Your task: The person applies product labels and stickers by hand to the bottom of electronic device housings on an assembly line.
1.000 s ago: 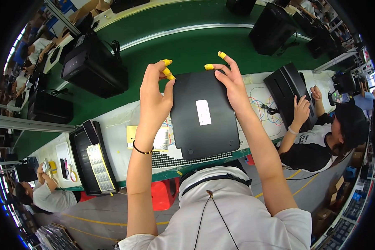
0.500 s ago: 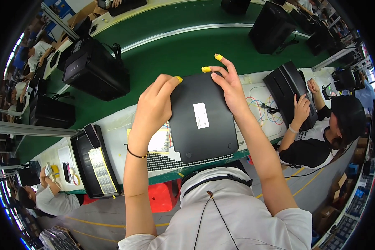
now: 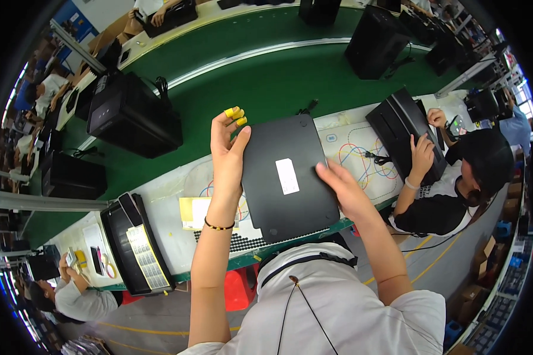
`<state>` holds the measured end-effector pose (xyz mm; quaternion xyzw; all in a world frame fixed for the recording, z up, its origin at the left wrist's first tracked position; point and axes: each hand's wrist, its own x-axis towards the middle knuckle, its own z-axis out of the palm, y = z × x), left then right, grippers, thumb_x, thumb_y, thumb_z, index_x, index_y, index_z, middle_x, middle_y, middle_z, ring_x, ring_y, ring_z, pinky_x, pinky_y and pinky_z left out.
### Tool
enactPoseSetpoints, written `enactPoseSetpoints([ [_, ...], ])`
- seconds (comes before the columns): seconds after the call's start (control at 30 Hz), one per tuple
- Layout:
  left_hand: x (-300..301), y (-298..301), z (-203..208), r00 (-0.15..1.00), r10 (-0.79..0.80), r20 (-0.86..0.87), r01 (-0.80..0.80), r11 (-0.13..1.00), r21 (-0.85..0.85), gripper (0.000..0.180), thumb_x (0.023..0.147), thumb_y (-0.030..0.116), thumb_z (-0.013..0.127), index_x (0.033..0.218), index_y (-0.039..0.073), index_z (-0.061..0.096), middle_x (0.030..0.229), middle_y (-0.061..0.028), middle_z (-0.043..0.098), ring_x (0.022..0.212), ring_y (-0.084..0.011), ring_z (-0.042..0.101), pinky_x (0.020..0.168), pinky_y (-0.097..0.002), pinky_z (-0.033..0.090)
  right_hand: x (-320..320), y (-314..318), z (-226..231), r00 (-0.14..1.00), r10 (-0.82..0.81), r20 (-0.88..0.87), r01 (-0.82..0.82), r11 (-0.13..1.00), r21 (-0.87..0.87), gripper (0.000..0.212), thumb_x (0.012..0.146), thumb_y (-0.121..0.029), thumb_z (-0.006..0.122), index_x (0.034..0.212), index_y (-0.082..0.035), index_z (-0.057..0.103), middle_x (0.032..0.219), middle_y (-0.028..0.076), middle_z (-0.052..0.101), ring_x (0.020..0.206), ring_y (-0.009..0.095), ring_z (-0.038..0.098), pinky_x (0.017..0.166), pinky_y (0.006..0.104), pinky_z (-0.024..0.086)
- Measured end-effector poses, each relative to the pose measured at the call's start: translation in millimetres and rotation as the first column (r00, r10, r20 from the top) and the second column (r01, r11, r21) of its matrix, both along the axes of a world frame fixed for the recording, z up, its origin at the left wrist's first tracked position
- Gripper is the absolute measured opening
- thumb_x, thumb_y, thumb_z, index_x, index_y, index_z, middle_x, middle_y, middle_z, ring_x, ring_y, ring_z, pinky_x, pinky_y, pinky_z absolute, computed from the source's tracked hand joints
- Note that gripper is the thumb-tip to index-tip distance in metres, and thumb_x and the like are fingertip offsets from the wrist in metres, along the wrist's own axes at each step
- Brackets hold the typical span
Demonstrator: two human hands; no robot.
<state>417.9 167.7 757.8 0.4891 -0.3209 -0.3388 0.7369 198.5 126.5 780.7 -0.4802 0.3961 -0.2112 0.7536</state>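
Note:
In front of my chest is a flat black device case, its face with a white label turned up and small round feet near the corners. My left hand is at its upper left edge, thumb along the side and the yellow-covered fingertips curled up beyond it. Gripping the right side is my right hand, thumb on the face and the other fingers hidden beneath. Below the case a sheet of small black round pads lies on the worktable, beside a yellow-edged label sheet.
A black tray with a printed label sheet lies to the left. Across the green belt stand black box-shaped machines. On my right a co-worker handles another black case. A red stool is below the table.
My right hand has slid from the case's far edge down to its right side. The case is slightly nearer me. My left hand's fingers have come up off the far left corner.

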Motion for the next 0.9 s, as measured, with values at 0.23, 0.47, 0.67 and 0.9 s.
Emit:
enactPoseSetpoints([
  [0.23, -11.5, -16.2, 0.5, 0.990, 0.021, -0.139, -0.037, 0.993, -0.112, 0.038, 0.094, 0.014, 0.057, 0.129, 0.005, 0.044, 0.131, -0.0093, 0.048, 0.125, -0.0213, 0.044, 0.107, -0.0338, 0.032, -33.8, -49.0, 42.5, 0.982, -0.044, -0.186, 0.035, 0.998, -0.048, 0.044, 0.094, -0.033, 0.059, 0.121, 0.000, 0.056, 0.100, 0.005, 0.066, 0.085, 0.010, 0.064, 0.075, 0.0223, 0.051],
  [0.47, 86.6, 50.3, -78.6, 0.942, 0.293, -0.164, -0.282, 0.955, 0.087, 0.030, 0.094, 0.016, 0.054, 0.123, 0.005, 0.052, 0.120, -0.0077, 0.056, 0.112, -0.0191, 0.055, 0.096, -0.0378, 0.044, -104.6, -81.4, 68.4, 0.857, -0.041, -0.513, -0.188, 0.903, -0.386, 0.047, 0.093, -0.035, 0.059, 0.120, 0.003, 0.059, 0.113, 0.009, 0.063, 0.112, 0.015, 0.054, 0.101, 0.0268, 0.033],
  [0.67, 203.5, 48.4, -86.4, 0.693, 0.720, 0.005, -0.712, 0.684, 0.156, 0.056, 0.086, 0.041, 0.068, 0.125, 0.005, 0.049, 0.124, -0.0044, 0.052, 0.116, -0.0127, 0.046, 0.099, -0.0326, 0.036, -194.2, -137.9, 21.7, 0.484, -0.637, -0.600, -0.240, 0.562, -0.791, 0.054, 0.096, -0.048, 0.048, 0.122, -0.002, 0.056, 0.127, 0.032, 0.048, 0.122, 0.041, 0.045, 0.099, 0.0387, 0.038],
  [0.9, 349.2, 13.1, -53.1, 0.032, 0.845, 0.533, -0.992, -0.038, 0.120, 0.101, 0.065, 0.044, 0.085, 0.135, -0.009, 0.035, 0.133, -0.0217, 0.045, 0.122, -0.0348, 0.046, 0.105, -0.0428, 0.039, -166.0, -119.1, 28.5, 0.434, -0.723, -0.538, -0.189, 0.511, -0.839, 0.039, 0.098, -0.037, 0.049, 0.117, -0.004, 0.055, 0.110, 0.023, 0.058, 0.103, 0.035, 0.059, 0.088, 0.0378, 0.045],
])
